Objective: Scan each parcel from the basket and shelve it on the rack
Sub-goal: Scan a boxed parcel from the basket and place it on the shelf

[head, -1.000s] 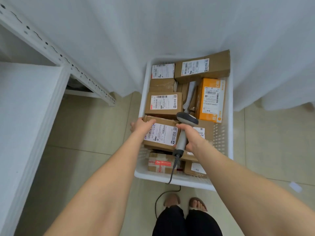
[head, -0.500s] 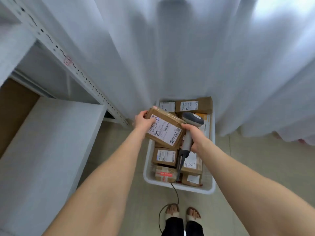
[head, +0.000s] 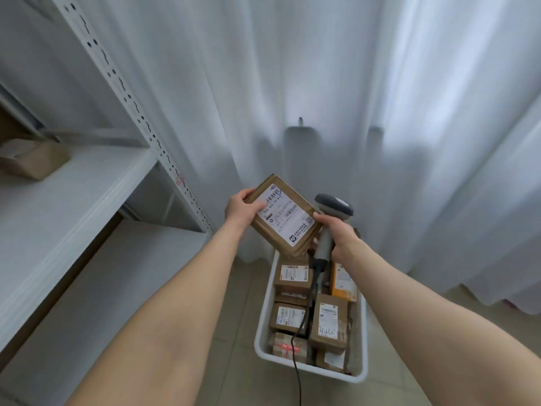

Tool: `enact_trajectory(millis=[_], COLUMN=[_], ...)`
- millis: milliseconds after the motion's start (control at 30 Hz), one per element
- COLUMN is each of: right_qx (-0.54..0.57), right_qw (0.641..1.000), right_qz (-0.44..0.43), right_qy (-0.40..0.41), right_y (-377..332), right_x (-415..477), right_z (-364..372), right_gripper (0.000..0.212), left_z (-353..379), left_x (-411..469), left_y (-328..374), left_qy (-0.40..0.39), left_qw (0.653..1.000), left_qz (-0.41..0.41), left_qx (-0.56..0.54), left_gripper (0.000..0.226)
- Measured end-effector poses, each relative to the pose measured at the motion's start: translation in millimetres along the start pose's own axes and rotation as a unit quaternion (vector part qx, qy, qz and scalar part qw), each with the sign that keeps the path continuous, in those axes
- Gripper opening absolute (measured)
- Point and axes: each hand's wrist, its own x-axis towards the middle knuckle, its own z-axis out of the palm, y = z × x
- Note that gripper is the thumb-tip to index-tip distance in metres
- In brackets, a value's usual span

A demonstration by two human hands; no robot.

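One left hand [head: 244, 208] grips one parcel [head: 282, 218], one right hand [head: 341, 234] grips one scanner [head: 333, 205], above one basket [head: 262, 323] of at least six boxes [head: 329, 320]; one carton [head: 32, 162] sits on the rack [head: 73, 197].

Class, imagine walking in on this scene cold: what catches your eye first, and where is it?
A brown parcel with a white label is held up mid-view, the left hand gripping its left edge and the right hand gripping a grey scanner beside it. Below, a white basket packed with parcels stands on the floor; a white rack fills the left.
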Motion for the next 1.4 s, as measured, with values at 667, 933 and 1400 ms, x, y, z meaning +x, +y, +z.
enact_trajectory(millis=[667,933,1400], right_qx=[0.065,0.102,0.082], right_qw=[0.988,0.982,0.987], right_qz=[-0.087,-0.115,-0.109], right_qy=[-0.106,-0.106,-0.080], right_y=[-52.2,-58.0,-63.8], right_x=[-70.7,-78.0,-88.2], right_z=[41.6,59.2,76.7], right_gripper=[0.036,0.027,0.020], left_z=[-51.4,-51.1,-59.4], left_x=[-29.0,-37.8,-67.3], left_y=[99.9,119.2,87.5], left_qy=[0.119,0.115,-0.066], left_qw=[0.983,0.972,0.974], left_qz=[0.097,0.116,-0.083], left_qx=[-0.098,-0.170,-0.200], left_gripper=[0.065,0.100,0.066])
